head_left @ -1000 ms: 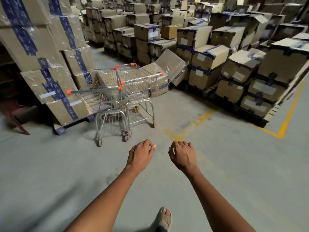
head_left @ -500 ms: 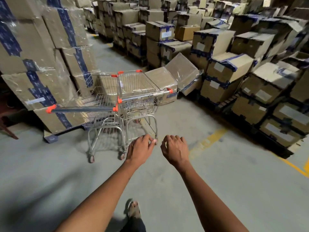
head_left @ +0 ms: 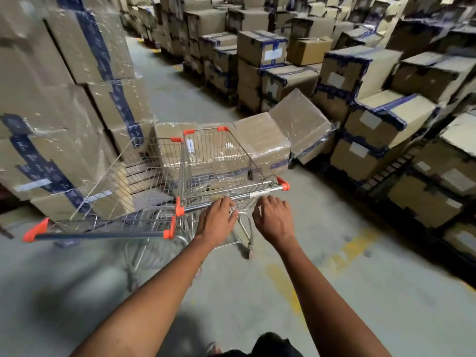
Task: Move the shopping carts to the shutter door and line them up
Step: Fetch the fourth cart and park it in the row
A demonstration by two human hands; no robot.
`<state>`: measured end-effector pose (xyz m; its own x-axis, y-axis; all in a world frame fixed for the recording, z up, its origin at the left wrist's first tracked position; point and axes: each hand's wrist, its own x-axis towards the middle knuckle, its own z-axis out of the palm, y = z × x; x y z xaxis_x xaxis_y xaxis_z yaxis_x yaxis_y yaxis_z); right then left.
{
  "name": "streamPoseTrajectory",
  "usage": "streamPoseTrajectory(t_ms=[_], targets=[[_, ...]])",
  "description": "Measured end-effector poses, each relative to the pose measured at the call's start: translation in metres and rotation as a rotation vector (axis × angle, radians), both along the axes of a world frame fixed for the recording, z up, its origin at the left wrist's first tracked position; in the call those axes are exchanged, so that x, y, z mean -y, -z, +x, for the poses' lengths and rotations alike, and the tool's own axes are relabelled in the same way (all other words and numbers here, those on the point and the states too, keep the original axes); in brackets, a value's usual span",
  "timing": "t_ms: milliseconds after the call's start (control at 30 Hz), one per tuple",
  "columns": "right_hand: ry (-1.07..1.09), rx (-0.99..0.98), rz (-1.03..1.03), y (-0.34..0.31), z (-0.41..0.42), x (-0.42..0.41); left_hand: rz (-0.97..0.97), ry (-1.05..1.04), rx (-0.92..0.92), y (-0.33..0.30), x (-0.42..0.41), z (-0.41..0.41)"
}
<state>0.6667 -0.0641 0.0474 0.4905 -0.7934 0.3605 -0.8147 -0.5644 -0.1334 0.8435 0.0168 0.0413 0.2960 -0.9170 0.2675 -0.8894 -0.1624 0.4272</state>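
**Hands reach the right-hand cart's handle**

The fingers of the left hand are curled loosely and spread, their tips touching or just over the handle bar of the right cart; they are not yet wrapped round it. The right hand sits at 3 o'clock of the left one, its fingers also open and bent, just short of the same bar, with no grip taken. Motion blur hides whether any fingertip truly presses the metal.

Half a second ago both hands hung in the air well below the carts' wheels; the person has since closed in, and the handle now lies right under the fingers. In my judgement the walk-up is over and the grasp is about to start.

The right cart stands at 12 o'clock from the hands, empty, its orange end cap at 2 o'clock. The left cart is just beside it at 10 o'clock, baskets touching or nearly so, its dark handle at 9 o'clock. Wrapped cardboard boxes crowd the cart noses, and taller stacks rise at 10 o'clock. No shutter door is in view, so the whole haul across the concrete floor remains, likely starting with a pull back from the boxes.
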Motion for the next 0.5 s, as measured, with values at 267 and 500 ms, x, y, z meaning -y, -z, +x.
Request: streamPoseTrajectory(t_ms=[267,500], targets=[[-0.249,-0.306,0.208,0.042,0.053,0.135,0.401,-0.131,0.057,0.053,0.104,0.035],[-0.539,-0.397,0.257,0.073,0.066,0.214,0.605,-0.2,0.083,0.091,0.158,0.033]])
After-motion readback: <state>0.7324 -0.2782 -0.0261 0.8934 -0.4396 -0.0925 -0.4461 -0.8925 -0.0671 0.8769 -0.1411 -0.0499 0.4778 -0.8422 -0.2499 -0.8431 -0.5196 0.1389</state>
